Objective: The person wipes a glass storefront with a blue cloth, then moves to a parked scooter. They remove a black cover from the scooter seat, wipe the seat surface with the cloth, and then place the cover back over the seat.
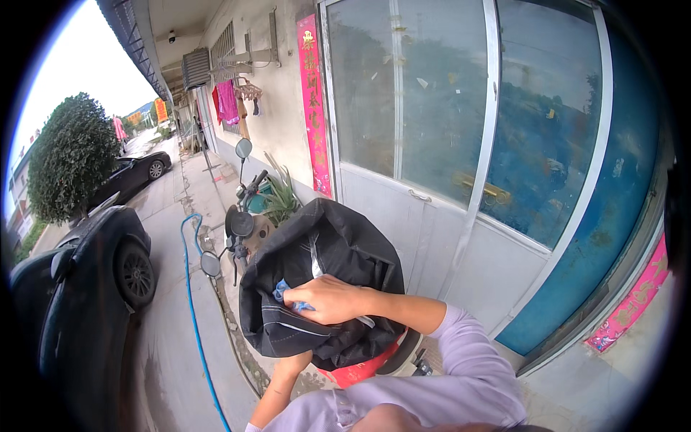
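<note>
A bulky black fabric piece [345, 227] with pale stitching is bunched in front of me, covering part of a parked motor scooter [260, 232]. My right hand [337, 299] is closed on a crumpled blue cloth [280, 290] and presses it against the black fabric. Beneath the fabric's lower edge goes my left hand [300, 360]; its wrist shows, but the fingers are hidden, so its grip cannot be seen. Something red with pale markings [360, 371] shows below the fabric, near my body.
Scooter mirrors [211, 264] stick out on the left. A blue hose [195, 324] runs along the concrete, beside a dark parked car [92, 291]. Closed glass-and-metal doors [415, 227] stand close on the right. A spiky potted plant [280, 200] is behind the scooter.
</note>
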Motion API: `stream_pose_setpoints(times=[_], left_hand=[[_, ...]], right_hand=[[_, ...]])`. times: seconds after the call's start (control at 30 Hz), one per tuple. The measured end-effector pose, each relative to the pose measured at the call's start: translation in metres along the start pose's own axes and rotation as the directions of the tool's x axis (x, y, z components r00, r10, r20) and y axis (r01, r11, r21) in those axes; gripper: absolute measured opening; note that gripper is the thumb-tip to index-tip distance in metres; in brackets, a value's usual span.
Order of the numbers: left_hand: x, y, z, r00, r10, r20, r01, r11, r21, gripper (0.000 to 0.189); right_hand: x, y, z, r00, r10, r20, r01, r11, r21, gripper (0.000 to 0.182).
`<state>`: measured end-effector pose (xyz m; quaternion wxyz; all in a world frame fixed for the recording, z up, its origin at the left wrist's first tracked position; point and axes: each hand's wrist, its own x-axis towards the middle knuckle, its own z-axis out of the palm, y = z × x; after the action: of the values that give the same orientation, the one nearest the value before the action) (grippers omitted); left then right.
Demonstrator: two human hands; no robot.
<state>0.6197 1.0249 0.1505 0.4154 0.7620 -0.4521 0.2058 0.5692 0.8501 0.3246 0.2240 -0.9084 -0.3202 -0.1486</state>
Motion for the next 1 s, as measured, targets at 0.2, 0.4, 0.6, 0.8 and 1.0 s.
stream_pose_setpoints(times=[0.2, 0.4, 0.6, 0.8, 1.0], left_hand=[[-0.012, -0.051, 0.005, 0.973, -0.213, -0.085, 0.189, 0.954, -0.231, 0.039], [0.002, -0.029, 0.03, 0.984, -0.144, -0.106, 0.127, 0.98, -0.155, 0.039], [-0.012, -0.036, 0.013, 0.978, -0.152, -0.145, 0.129, 0.98, -0.153, 0.036], [0.007, -0.048, 0.026, 0.97, -0.195, -0.147, 0.133, 0.926, -0.354, 0.036], [0.006, -0.04, 0.016, 0.927, -0.328, -0.183, 0.225, 0.875, -0.429, 0.041]], right_hand=[[-0.066, -0.011, -0.125, 0.358, 0.22, -0.908, 0.005, 0.971, 0.237, 0.015], [-0.089, 0.102, -0.037, 0.24, 0.213, -0.947, -0.429, 0.898, 0.093, 0.021], [-0.122, 0.068, -0.027, 0.64, 0.663, -0.389, -0.529, 0.747, 0.403, 0.021], [-0.189, 0.099, -0.036, 0.434, 0.502, -0.748, -0.442, 0.842, 0.308, 0.02], [-0.206, 0.07, 0.012, 0.551, 0.796, -0.249, -0.798, 0.59, 0.12, 0.086]])
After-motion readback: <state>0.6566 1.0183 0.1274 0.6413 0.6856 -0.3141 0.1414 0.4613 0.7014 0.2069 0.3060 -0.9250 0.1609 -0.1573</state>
